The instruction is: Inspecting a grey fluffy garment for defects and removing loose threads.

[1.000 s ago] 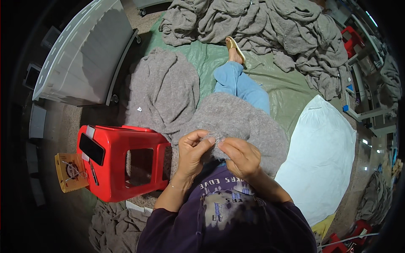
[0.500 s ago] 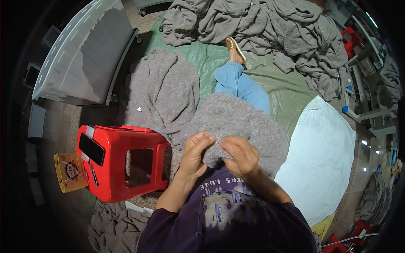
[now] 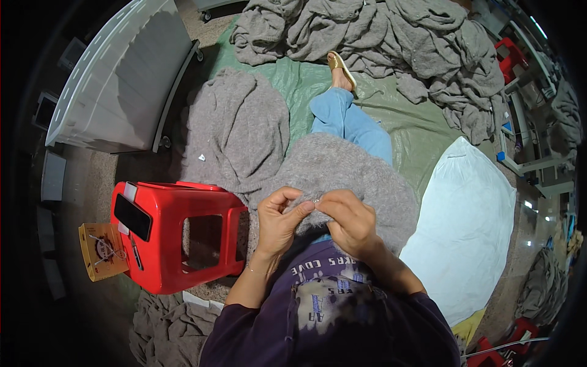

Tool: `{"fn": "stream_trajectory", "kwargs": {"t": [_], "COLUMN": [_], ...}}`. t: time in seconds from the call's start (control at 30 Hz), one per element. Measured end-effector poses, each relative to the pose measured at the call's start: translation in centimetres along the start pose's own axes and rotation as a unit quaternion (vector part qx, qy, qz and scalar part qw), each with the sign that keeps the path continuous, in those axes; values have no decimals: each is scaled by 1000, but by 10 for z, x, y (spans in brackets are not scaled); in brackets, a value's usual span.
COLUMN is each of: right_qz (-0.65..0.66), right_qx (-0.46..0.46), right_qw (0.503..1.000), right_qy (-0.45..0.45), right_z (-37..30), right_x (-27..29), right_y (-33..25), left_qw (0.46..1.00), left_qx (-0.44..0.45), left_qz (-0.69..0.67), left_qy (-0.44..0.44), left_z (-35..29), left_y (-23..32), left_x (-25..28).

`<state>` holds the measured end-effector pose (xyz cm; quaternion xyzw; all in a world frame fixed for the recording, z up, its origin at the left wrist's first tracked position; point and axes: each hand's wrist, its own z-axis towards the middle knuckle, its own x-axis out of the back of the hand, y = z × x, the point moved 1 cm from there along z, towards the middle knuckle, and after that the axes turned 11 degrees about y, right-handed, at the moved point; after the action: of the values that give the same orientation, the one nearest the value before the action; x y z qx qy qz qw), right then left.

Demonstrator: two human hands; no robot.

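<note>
A fuzzy grey knitted garment (image 3: 342, 177) lies over my lap, above my blue-trousered leg (image 3: 348, 116). My left hand (image 3: 278, 220) pinches the garment's near edge between thumb and fingers. My right hand (image 3: 348, 223) grips the same edge just to the right, the fingertips of both hands almost touching at a small pale spot on the knit. Whether a tool is in the fingers is too small to tell.
A red plastic stool (image 3: 177, 235) with a black phone (image 3: 131, 217) on top stands at my left, a yellow box (image 3: 101, 251) beside it. Another grey garment (image 3: 235, 131) lies on the green tarp (image 3: 422, 131). A heap of grey garments (image 3: 379, 37) fills the far side; a pale sack (image 3: 471, 226) lies right, a white crate (image 3: 122, 73) far left.
My hands flattened onto the garment edge half a second ago, and now both have lifted and pinch the edge again, fingertips meeting.
</note>
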<state>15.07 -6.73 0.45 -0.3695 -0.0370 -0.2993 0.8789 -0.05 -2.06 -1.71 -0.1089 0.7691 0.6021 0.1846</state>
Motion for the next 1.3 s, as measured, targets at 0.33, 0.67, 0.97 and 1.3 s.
{"fn": "stream_trajectory", "kwargs": {"t": [0.33,0.67,0.97,1.3], "right_qz": [48,153,114,-40], "right_qx": [-122,-248,-134,17], "right_qw": [965,937,965,999], "right_qy": [-227,-193,-193,17], "right_z": [14,13,13,-17], "right_x": [9,7,4,-20], "right_y": [19,12,8,-2], "left_qw": [991,989,978,981], "left_qx": [-66,-47,-140,-164], "left_qz": [111,132,132,107], "left_qy": [-38,-49,-75,7], "left_z": [7,0,1,-16], "left_y": [1,7,0,-13], "left_x": [15,15,20,12]}}
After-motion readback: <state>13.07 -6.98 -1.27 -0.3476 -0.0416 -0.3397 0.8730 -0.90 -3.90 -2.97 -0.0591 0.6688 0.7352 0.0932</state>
